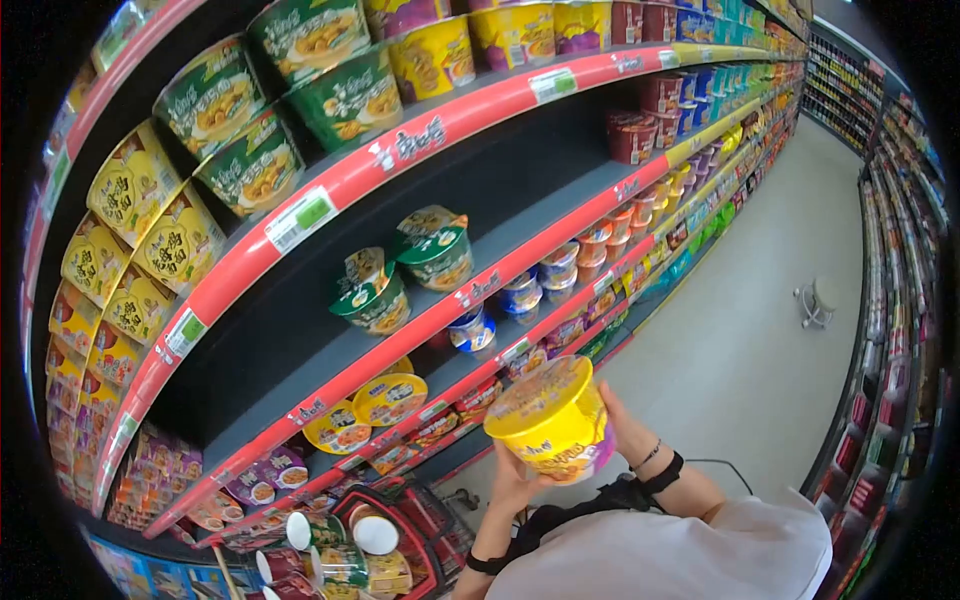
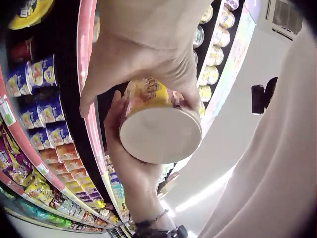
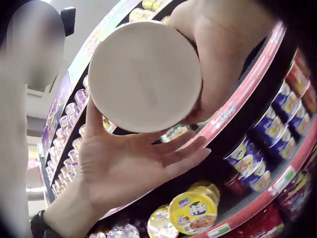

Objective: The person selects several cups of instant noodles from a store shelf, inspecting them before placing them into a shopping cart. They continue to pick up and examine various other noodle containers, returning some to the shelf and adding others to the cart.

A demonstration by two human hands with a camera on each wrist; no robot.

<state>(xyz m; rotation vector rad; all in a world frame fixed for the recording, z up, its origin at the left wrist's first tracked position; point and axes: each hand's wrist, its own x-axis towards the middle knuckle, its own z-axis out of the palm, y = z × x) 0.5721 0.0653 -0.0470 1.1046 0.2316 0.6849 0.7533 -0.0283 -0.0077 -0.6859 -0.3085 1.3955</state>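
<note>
A large yellow instant noodle cup (image 1: pixel 552 435) is held between both hands in front of the person's body, its lid tilted up toward the head camera. My left hand (image 1: pixel 518 487) grips it low on the near left side. On the right side, my right hand (image 1: pixel 628 432) wraps round its wall. Both wrist views show the cup's plain white base (image 2: pixel 161 135), with the left hand (image 3: pixel 126 158) and right hand (image 3: pixel 218 54) on opposite sides of its wall. Part of the right fingers is hidden behind the cup in the head view.
Left of the person runs a long shelf (image 1: pixel 540 205) with red edging. Two green noodle cups (image 1: pixel 436 250) stand on its middle level, with yellow-lidded cups (image 1: pixel 390 398) below. A red-and-black basket (image 1: pixel 432 540) holds several cups. A stool (image 1: pixel 817 302) stands in the aisle (image 1: pixel 740 330).
</note>
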